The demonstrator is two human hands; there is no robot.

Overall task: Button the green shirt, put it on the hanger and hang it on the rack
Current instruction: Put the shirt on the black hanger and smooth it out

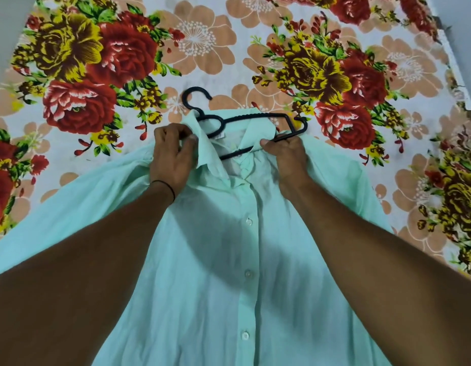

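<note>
Here's the bed, spread with a loud floral sheet in red, yellow and peach, and across it lies the green shirt, front side up, stretching from the bottom edge of the view up to the middle, sleeves spilling out to both sides. Two bare forearms come in from the lower corners and meet at the neck of the shirt. The black hanger lies flat at the top of the shirt, its hook pointing away up the bed, on the sheet just beyond the collar, while one shoulder of the frame sticks out past the fabric on the right and its lower bar runs down into the open neck. Now the left hand: fingers curled, thumb pressed in, pinching the left collar point, with the hanger's hook just beyond the knuckles. The right hand grips the fabric at the other side of the collar, thumb on top, fingers tucked under the cloth; the hanger's lower bar passes right at that thumb, and whether the hand holds the bar too, I can't tell. Down the front, the buttons are done up along the placket. A thin dark band circles the left wrist.
</note>
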